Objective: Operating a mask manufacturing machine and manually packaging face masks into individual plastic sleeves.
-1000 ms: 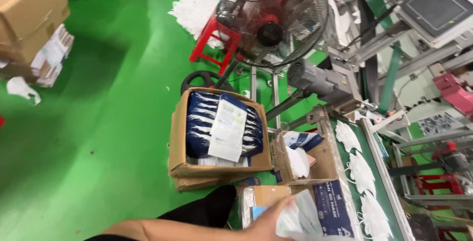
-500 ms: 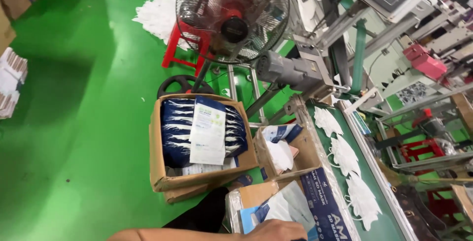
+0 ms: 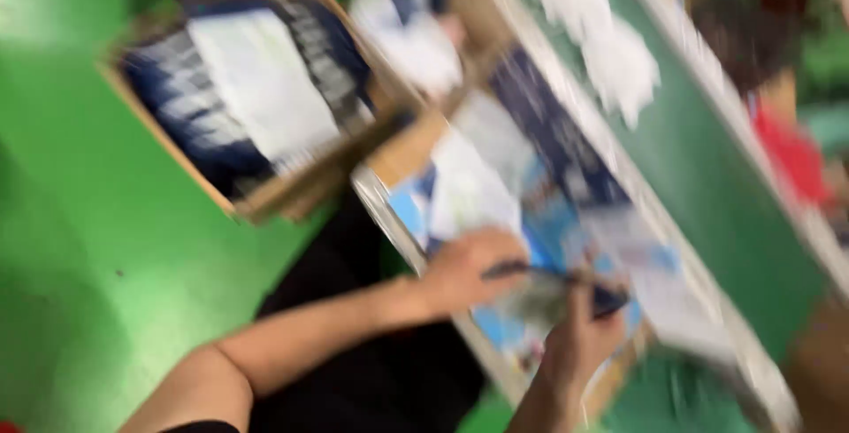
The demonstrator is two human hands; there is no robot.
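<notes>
Hands on the blue pack, heavy blur

Green floor [image 3: 80,247], one cardboard box [image 3: 248,106] of dark packs upper left. Left hand [image 3: 469,269] lies curled on a blue-white pack [image 3: 548,247]; right hand [image 3: 579,340] pinches a dark thin item [image 3: 548,272] over it. Pack apparently unfinished. Two white pieces on the belt [image 3: 707,185].

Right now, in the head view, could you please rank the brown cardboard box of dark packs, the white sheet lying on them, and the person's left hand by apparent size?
1. Brown cardboard box, largest.
2. White sheet.
3. Left hand, smallest, though it is nearer the camera and the blur makes this unsure.
</notes>
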